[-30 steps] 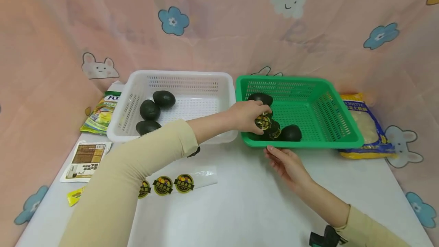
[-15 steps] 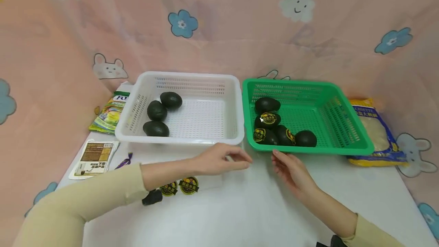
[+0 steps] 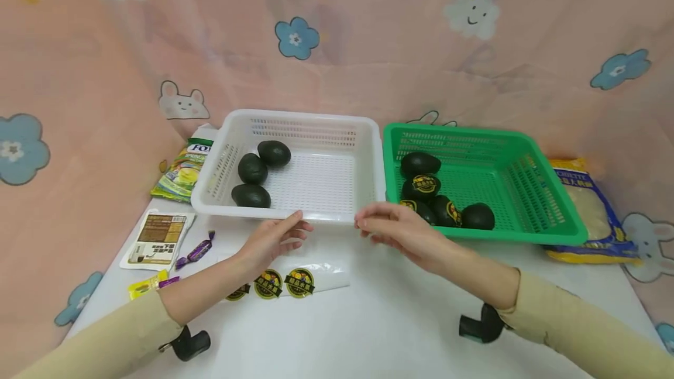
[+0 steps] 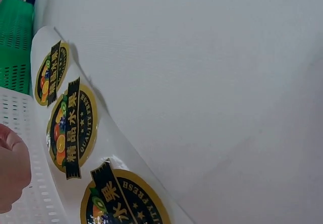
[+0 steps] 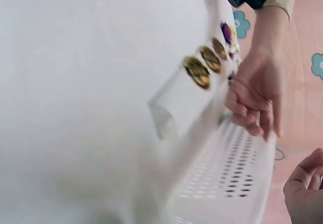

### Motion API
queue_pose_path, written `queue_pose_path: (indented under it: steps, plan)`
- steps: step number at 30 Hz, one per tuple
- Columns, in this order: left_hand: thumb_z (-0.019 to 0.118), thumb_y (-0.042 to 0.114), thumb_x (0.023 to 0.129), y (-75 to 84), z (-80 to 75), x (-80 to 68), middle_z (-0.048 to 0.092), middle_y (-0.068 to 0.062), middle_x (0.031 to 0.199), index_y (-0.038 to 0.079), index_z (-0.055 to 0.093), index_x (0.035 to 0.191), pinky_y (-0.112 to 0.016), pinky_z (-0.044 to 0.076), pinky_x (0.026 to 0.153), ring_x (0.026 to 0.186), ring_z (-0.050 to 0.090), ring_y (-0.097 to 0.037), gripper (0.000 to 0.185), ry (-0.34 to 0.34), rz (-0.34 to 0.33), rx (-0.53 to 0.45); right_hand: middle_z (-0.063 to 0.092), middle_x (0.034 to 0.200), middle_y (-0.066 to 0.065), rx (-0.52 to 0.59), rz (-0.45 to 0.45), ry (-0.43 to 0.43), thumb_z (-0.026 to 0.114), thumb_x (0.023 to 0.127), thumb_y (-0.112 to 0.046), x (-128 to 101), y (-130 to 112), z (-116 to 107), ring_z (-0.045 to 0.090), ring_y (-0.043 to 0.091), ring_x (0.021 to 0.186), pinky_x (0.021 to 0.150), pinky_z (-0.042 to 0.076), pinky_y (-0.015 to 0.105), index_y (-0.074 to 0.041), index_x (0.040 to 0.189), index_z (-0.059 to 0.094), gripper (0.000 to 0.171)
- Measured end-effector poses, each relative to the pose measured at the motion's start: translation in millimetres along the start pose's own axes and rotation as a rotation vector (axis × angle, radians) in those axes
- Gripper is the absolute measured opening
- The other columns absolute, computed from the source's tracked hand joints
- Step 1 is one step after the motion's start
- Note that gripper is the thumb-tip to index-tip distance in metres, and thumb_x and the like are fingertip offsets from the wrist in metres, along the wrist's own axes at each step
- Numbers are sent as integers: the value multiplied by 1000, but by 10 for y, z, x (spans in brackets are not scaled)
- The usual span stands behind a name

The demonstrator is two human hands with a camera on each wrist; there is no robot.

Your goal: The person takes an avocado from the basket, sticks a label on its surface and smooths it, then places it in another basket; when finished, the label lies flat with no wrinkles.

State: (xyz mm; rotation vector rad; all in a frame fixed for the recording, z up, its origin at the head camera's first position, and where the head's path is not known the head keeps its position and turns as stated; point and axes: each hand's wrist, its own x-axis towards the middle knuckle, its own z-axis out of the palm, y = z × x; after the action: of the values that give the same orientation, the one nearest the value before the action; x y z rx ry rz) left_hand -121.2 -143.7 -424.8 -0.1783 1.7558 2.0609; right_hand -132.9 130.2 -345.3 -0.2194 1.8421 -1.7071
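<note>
Both hands hover at the front rim of the white basket (image 3: 316, 215), which holds three dark avocados (image 3: 252, 168). My left hand (image 3: 295, 228) lies open at the rim with relaxed fingers and holds nothing. My right hand (image 3: 368, 226) is open too, its fingers pointing left near the basket's front right corner. The right wrist view shows the left hand (image 5: 255, 95) beside the white basket (image 5: 227, 183). The green basket (image 3: 526, 192) on the right holds several avocados (image 3: 421, 185), some with round stickers. A clear sticker strip (image 3: 284, 282) lies on the table under my left wrist, close up as the sticker strip (image 4: 70, 128).
A green snack packet (image 3: 184, 168) lies left of the white basket, and a yellow and blue bag (image 3: 590, 209) right of the green one. A brown and white sachet (image 3: 156, 238), a purple sweet (image 3: 195, 250) and a yellow wrapper (image 3: 144, 285) lie at the front left. Pink cloth walls surround the table.
My left hand let go of a stickered avocado in the green basket and drew back to the white basket's front rim. My right hand moved left to the same rim.
</note>
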Motion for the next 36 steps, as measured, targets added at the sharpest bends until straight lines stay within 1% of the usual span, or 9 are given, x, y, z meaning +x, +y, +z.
queue_pose_path:
  steps: [6, 9, 12, 18, 23, 26, 29, 31, 36]
  plan:
    - [56, 42, 99, 41, -2, -6, 70, -10, 105, 4, 71, 102, -37, 50, 92, 95, 62, -17, 42, -24, -12, 49, 62, 117, 8, -376, -169, -257, 60, 98, -22, 650, -807, 49, 56, 25, 108, 94, 47, 41, -6, 116, 63, 24]
    - [55, 44, 98, 56, -19, -4, 69, -10, 104, 3, 71, 103, -40, 49, 94, 96, 61, -18, 44, -48, -22, 61, 60, 121, 7, -501, -193, -364, 59, 99, -23, 1058, -1067, 52, 56, 23, 110, 95, 48, 38, -8, 120, 63, 27]
    - [55, 45, 98, 70, -30, -8, 69, -9, 102, 2, 70, 104, -39, 49, 92, 94, 61, -17, 46, -77, -30, 62, 59, 125, 6, -588, -164, -385, 59, 99, -24, 1441, -1169, 79, 57, 22, 110, 94, 48, 34, -10, 124, 62, 29]
    - [53, 46, 99, 65, -56, -19, 67, -10, 103, 0, 69, 105, -37, 50, 91, 93, 61, -16, 48, -111, -31, 74, 58, 130, 10, -737, -95, -357, 60, 98, -23, 2012, -1053, 213, 56, 24, 113, 95, 48, 36, -6, 129, 59, 36]
    - [53, 46, 99, 31, -54, -43, 67, -11, 103, 1, 70, 101, -36, 50, 89, 95, 61, -18, 48, -105, -40, 71, 56, 133, 8, -859, -149, -269, 59, 98, -22, 2316, -850, 334, 52, 21, 120, 95, 46, 31, -5, 134, 56, 40]
    - [54, 47, 98, 11, -41, -61, 67, -12, 103, 2, 71, 100, -36, 50, 88, 97, 60, -20, 48, -98, -44, 77, 50, 141, 11, -934, -173, -217, 57, 99, -24, 2415, -746, 368, 46, 23, 128, 103, 40, 32, -6, 139, 50, 45]
    - [53, 47, 98, 5, -35, -63, 66, -12, 103, 2, 71, 99, -35, 51, 87, 96, 60, -20, 48, -88, -44, 84, 40, 150, 12, -991, -161, -218, 54, 100, -29, 2476, -661, 380, 36, 24, 138, 110, 31, 34, -9, 147, 39, 53]
    - [53, 47, 98, 9, -35, -60, 67, -12, 102, 2, 71, 100, -34, 51, 86, 94, 60, -18, 48, -81, -44, 86, 38, 151, 11, -1007, -162, -220, 52, 101, -31, 2506, -612, 385, 35, 24, 139, 111, 30, 34, -10, 148, 38, 54]
    - [54, 45, 98, 29, -52, -47, 69, -9, 102, 1, 70, 106, -34, 51, 85, 93, 60, -16, 48, -73, -37, 91, 58, 128, 8, -934, -200, -102, 53, 99, -37, 2545, -541, 411, 51, 22, 120, 99, 41, 31, -10, 130, 56, 41]
